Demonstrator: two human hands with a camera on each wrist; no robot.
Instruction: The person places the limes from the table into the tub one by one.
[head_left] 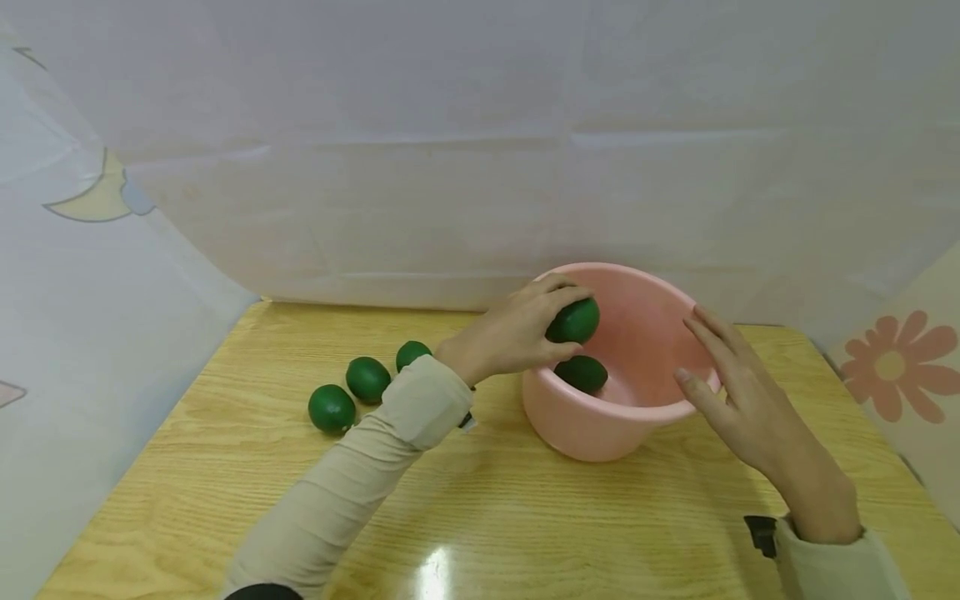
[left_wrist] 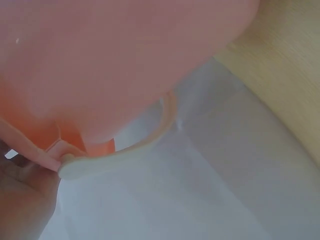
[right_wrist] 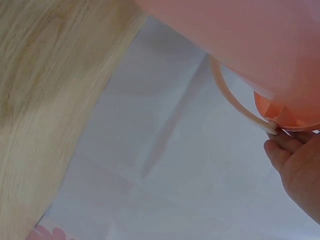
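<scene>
A pink plastic bowl (head_left: 592, 429) stands on the wooden table (head_left: 480, 500), right of centre. My left hand (head_left: 553, 323) grips a dark green lime (head_left: 576, 320) just over the bowl's left rim. A second lime (head_left: 583, 373) lies inside the bowl below it. My right hand (head_left: 693, 350) rests with straight fingers against the bowl's right rim and holds nothing. The left wrist view shows the bowl's outer wall (left_wrist: 100, 65) and its pale handle (left_wrist: 150, 135) close up. In the right wrist view the bowl (right_wrist: 260, 40) sits just above my right hand's fingers (right_wrist: 295, 165).
Three more green limes (head_left: 332, 407) (head_left: 367, 379) (head_left: 411, 353) lie in a row on the table, left of my left forearm. White cloth (head_left: 480, 167) closes off the back and both sides. The table's near half is bare wood.
</scene>
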